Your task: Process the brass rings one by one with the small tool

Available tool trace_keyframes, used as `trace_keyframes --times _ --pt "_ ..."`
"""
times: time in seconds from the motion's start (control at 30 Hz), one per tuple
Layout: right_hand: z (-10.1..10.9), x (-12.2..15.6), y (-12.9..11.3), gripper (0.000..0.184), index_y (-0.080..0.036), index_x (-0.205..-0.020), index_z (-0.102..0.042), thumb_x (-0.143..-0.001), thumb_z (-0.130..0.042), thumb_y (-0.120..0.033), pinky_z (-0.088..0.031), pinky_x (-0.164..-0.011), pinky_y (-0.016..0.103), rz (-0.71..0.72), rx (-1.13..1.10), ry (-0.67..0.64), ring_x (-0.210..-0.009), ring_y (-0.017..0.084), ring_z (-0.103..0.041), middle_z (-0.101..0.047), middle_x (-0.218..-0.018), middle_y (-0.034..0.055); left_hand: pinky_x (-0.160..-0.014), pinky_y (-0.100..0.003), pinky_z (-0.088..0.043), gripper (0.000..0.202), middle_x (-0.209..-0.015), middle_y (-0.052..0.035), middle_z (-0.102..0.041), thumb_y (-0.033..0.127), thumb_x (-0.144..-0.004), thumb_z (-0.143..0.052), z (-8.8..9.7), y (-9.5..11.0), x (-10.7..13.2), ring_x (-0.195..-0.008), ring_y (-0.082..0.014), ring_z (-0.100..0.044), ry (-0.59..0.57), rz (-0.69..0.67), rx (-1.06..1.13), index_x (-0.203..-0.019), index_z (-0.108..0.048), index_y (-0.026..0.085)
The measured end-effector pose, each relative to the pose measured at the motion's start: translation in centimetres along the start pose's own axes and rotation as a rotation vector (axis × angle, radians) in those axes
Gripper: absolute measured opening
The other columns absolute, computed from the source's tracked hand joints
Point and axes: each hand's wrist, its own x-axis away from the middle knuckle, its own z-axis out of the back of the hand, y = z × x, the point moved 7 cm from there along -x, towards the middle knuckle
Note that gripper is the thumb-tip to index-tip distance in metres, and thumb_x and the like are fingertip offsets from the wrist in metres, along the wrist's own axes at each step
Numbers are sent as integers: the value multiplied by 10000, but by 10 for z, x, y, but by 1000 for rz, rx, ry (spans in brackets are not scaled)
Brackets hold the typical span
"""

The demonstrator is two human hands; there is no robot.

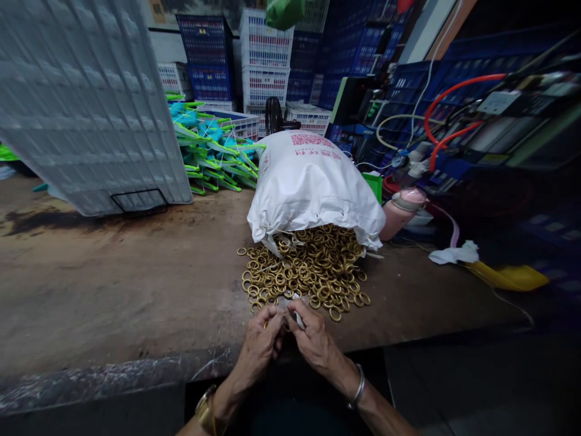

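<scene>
Head view: looking down over a worn brown table, both hands meeting at its near edge, right in front of the spill.
Left hand: curled in narrow, fingertips pressed up against the right hand's; whatever they pinch is too small to make out. Gold watch on that wrist.
Right hand: pinched tight too, and there's a small white piece showing at its fingertips. Metal bracelet on the wrist.
Brass rings: a loose heap fanned across the table, the nearest ones just beyond the fingertips.
White sack: lying on its side behind the heap, mouth toward the person, rings pouring out of it, red print on top.
Left side: big grey plastic crate tilted on the table, and past it a tangle of teal and green hangers.
Back wall: blue and white stacked crates, a small dark fan in front.
Right side: pink bottle just beside the sack, red hoses looping over machinery, a white rag and a yellow scoop-like thing on the table.
</scene>
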Motion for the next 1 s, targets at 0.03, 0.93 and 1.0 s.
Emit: trace_keyframes --times 0.03,0.93,1.0 --pt "0 -1 0 146 -205 -829 -513 -864 -403 -296 -378 -606 220 -12 -25 7 -643 117 -496 -552 -710 -5 -347 -146 -227 319 -429 97 -393 495 -751 -520 0 1 0 -349 -39 -278 -1 -6 -11 -784 -486 179" --pt "-31 14 16 336 -190 -777 -421 -710 -566 -486 -138 -323 144 -590 -958 -128 -322 -7 -221 -472 -557 -91 -402 -184 -246 288 -466 69 -440 457 -740 -545 11 7 0 -384 -58 -314 162 -109 -32 -677 -479 184" --pt "-32 14 16 339 -188 -797 -433 -708 -568 -486 -136 -324 148 -583 -956 -115 -322 -5 -227 -485 -564 -86 -397 -180 -246 287 -457 70 -444 457 -747 -534 11 7 0 -376 -56 -309 162 -114 -29 -682 -471 184"
